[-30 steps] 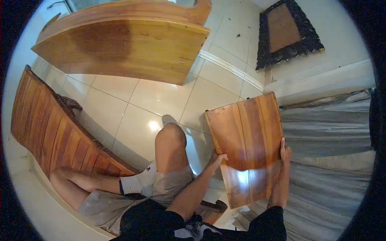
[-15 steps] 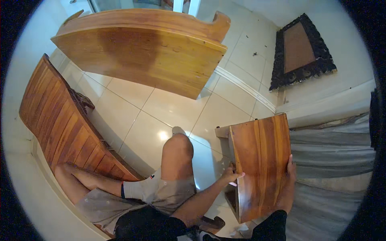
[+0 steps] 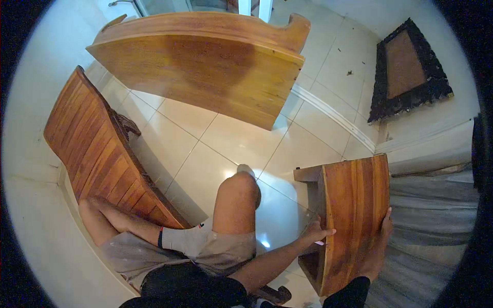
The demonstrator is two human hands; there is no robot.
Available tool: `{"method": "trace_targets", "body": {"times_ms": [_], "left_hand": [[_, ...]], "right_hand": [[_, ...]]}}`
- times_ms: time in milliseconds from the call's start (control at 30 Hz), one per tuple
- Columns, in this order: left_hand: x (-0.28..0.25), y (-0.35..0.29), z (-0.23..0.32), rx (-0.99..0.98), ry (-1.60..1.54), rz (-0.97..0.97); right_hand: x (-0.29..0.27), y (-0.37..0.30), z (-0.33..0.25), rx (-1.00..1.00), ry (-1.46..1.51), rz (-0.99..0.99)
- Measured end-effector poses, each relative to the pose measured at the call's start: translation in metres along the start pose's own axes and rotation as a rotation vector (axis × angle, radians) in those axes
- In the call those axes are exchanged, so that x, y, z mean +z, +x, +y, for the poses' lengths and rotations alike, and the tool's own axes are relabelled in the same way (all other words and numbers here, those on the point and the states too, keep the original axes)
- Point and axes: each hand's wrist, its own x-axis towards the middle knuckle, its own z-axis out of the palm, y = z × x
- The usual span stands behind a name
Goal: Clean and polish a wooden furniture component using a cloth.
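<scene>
A small wooden side table [image 3: 354, 205] with a striped, glossy brown top and an open space beneath stands at my right. My left hand [image 3: 314, 234] grips its left edge, thumb on the top and the other fingers partly hidden under the rim. A small white thing shows beside that thumb, too small to name. Along the table's right edge lies my right hand [image 3: 379, 246], its fingers against the side and partly hidden.
A slatted wooden bench [image 3: 102, 164] is under me, to the left. Ahead stands a large wooden panel piece [image 3: 195, 72] with a curved top. A black ornate frame [image 3: 408, 66] leans on the wall. Grey curtain [image 3: 436, 210] hangs beside the table. Tiled floor [image 3: 231, 138] lies between.
The whole view has shifted, so the room and furniture sit farther right in the picture. Both hands keep their places on the side table's edges.
</scene>
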Motion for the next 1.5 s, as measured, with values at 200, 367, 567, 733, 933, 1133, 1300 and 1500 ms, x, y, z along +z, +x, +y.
{"method": "trace_targets", "body": {"times_ms": [200, 367, 567, 733, 933, 1133, 1300, 1500], "left_hand": [[0.005, -0.016, 0.015, -0.038, -0.114, -0.029], [0.005, -0.020, 0.016, 0.033, -0.006, -0.081], [-0.001, -0.007, 0.004, 0.420, 0.184, 0.022], [-0.026, -0.040, 0.013, 0.049, 0.908, 0.227], [-0.027, -0.130, 0.080, 0.638, 0.782, 0.257], [-0.102, -0.256, 0.189, 0.910, 0.681, 0.129], [-0.191, -0.332, 0.260, 1.037, 0.846, 0.192], [-0.276, -0.342, 0.290, 0.853, 0.187, 0.330]], "right_hand": [[0.015, 0.023, 0.020, -0.022, -0.206, 0.087], [0.030, 0.032, 0.031, -0.111, -0.642, 0.390], [0.080, -0.030, -0.006, -0.355, -0.500, 0.762], [0.106, -0.150, -0.050, -0.910, -0.140, 0.876], [0.093, -0.276, -0.127, -0.706, 0.695, 0.289], [0.041, -0.415, -0.227, -0.719, 1.470, -0.405], [0.059, -0.488, -0.301, -0.638, 1.392, -0.815], [0.133, -0.503, -0.369, -0.602, 1.269, -1.238]]}}
